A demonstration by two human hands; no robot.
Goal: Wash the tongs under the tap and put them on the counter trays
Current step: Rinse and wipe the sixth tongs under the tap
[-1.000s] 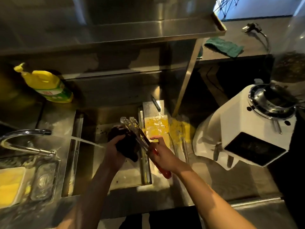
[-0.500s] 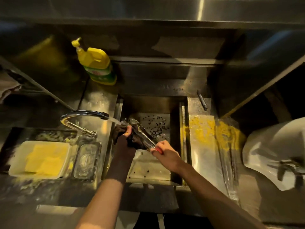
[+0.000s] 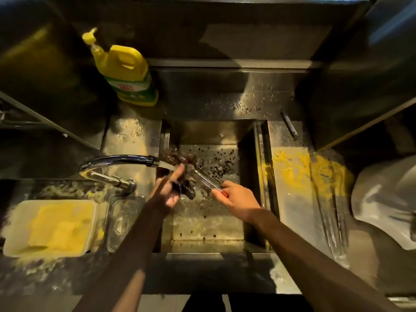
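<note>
Metal tongs [image 3: 208,180] with a red handle end slant over the steel sink [image 3: 252,154]. My right hand [image 3: 238,202] grips them at the handle. Their tips lie under the water running from the chrome tap [image 3: 126,159]. My left hand [image 3: 167,191] holds a dark wet cloth [image 3: 185,174] wrapped around the front half of the tongs, so the tips are hidden. Water splashes over the cloth and the sink floor.
A yellow dish-soap bottle [image 3: 125,73] stands behind the tap. A white tub of yellow sponge [image 3: 50,228] and a small clear tray [image 3: 122,221] sit left of the sink. Right of the sink, the wet counter [image 3: 299,199] has yellow stains, and a white machine [image 3: 387,203] stands at the far right.
The camera has swung left and down onto the sink. Both hands have carried the tongs and cloth left, under the tap's stream. The cloth now rubs nearer the tips.
</note>
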